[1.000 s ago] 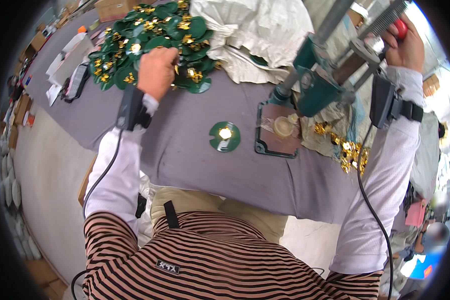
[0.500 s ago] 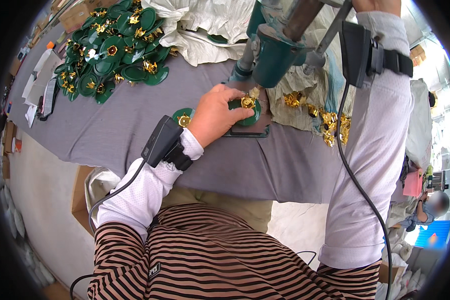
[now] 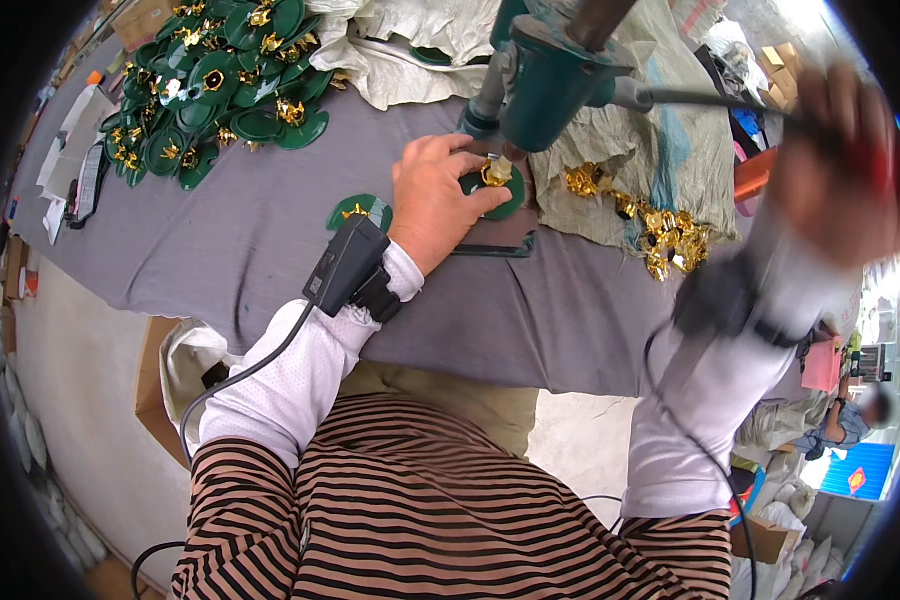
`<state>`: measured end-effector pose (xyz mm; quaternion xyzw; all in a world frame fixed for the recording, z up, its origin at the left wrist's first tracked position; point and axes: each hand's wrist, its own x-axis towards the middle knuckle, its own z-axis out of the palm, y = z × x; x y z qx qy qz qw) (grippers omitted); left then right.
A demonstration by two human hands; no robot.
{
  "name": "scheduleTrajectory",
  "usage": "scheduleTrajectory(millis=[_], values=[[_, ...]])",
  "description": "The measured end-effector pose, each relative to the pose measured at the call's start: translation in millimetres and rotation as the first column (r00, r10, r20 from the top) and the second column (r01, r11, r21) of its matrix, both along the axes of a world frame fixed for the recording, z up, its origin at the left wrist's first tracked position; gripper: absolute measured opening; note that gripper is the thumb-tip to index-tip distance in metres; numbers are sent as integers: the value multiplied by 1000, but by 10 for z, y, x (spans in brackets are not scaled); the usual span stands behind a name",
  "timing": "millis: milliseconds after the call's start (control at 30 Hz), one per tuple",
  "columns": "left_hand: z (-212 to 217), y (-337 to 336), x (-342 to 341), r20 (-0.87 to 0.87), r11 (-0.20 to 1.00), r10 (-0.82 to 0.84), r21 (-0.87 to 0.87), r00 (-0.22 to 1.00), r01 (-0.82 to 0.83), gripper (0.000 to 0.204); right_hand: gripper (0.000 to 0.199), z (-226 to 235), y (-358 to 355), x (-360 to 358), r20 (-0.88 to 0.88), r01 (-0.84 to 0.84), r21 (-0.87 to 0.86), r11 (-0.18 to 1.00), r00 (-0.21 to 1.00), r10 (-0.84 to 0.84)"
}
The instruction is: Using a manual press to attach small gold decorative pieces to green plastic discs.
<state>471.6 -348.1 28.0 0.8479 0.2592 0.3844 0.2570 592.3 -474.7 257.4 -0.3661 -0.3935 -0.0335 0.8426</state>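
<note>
My left hand [image 3: 432,205] pinches a green disc [image 3: 511,204] by its near-left side, thumb and fingers closed on the rim. A gold petal-shaped piece [image 3: 495,174] stands on the middle of that disc, right under the tip of a green hand press [image 3: 553,95]. Beneath the disc lies the press's flat base plate [image 3: 500,238]. Out to the right, my right hand [image 3: 838,185], smeared by motion, is wrapped round the red-gripped end of the press lever [image 3: 715,98]. Another green disc [image 3: 372,208] with a gold piece lies beside my left wrist.
A heap of green discs [image 3: 260,125] with gold pieces covers the table's far left. Loose gold pieces [image 3: 670,235] lie on a crumpled woven sack [image 3: 610,140] right of the press. A dark phone-like object [image 3: 88,185] and papers sit leftmost. Another person [image 3: 838,425] sits far right.
My right hand has swung the lever outward to the right and toward me, from above the press. My left hand stays at the disc under the press. The whole view has shifted slightly.
</note>
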Motion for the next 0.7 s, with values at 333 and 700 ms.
scheduleTrajectory(millis=[333,700], values=[[114,-3,11,17,984,-123,-131,992,124,60,20,-989,-912,-147,615,79,-560,825,707,350],[259,203,-177,305,818,-179,-482,936,313,48,11,665,1011,1089,-143,-394,-302,868,919,368]])
